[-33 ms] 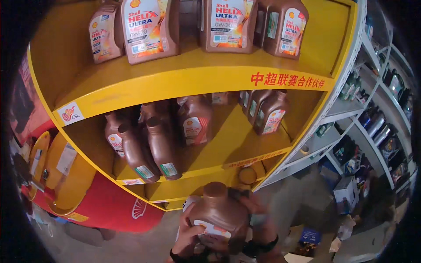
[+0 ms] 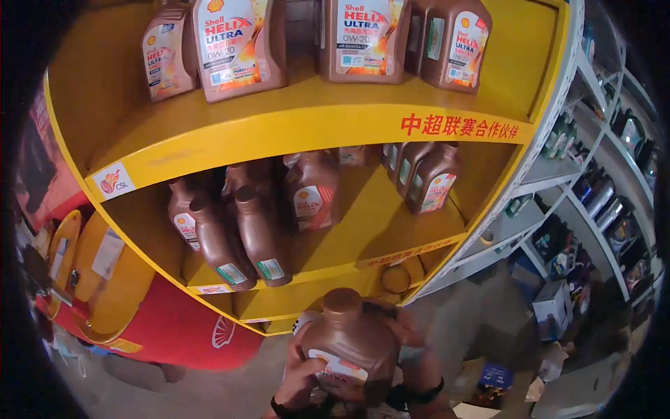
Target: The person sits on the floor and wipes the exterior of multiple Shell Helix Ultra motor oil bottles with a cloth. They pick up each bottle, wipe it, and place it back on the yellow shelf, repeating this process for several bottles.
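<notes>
Below, brown bottle (image 2: 352, 339) between both hands (image 2: 300, 375)

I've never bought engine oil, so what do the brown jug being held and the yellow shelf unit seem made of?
Brown motor-oil jug: probably satin moulded plastic; soft highlights follow its rounded shoulders.
Yellow shelf unit: perhaps metal or board, smoothly painted with slight sheen; the solid yellow hides which.

white carton (image 2: 551, 300) near grey shelving (image 2: 546, 170)
</notes>
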Tool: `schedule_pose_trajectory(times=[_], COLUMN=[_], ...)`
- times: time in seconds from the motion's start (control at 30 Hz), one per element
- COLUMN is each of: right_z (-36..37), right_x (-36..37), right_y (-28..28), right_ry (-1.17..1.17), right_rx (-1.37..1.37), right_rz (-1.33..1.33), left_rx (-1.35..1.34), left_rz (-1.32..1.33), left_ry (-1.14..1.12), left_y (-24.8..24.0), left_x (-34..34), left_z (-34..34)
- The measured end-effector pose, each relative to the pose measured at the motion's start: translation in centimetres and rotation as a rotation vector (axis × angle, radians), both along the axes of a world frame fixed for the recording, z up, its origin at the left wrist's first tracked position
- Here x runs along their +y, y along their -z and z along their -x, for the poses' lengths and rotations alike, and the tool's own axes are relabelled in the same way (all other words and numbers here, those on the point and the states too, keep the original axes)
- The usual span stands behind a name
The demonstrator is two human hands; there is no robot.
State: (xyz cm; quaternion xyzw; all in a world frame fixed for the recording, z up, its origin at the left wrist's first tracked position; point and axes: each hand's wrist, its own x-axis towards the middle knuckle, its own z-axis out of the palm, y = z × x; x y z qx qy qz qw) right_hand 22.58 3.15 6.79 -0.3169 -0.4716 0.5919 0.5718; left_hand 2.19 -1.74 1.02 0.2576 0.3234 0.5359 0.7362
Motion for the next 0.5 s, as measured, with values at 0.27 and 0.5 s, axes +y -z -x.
schedule_pose_trajectory(times=[0.27,0.5], right_z=[1.2,2.7], right_x=[-2.1,-3.1], right_y=[-4.7,-2.3], right_ry=[0.383,0.459], right_rx=[-0.278,-0.789], right_rz=[-0.400,-0.655], left_rx=[0.090,-0.017], left_rz=[-0.246,-0.163], left_ry=[-0.103,-0.153], left_y=[-2.5,-3.0], left_x=[0.8,0.8], left_z=[-0.5,-0.6])
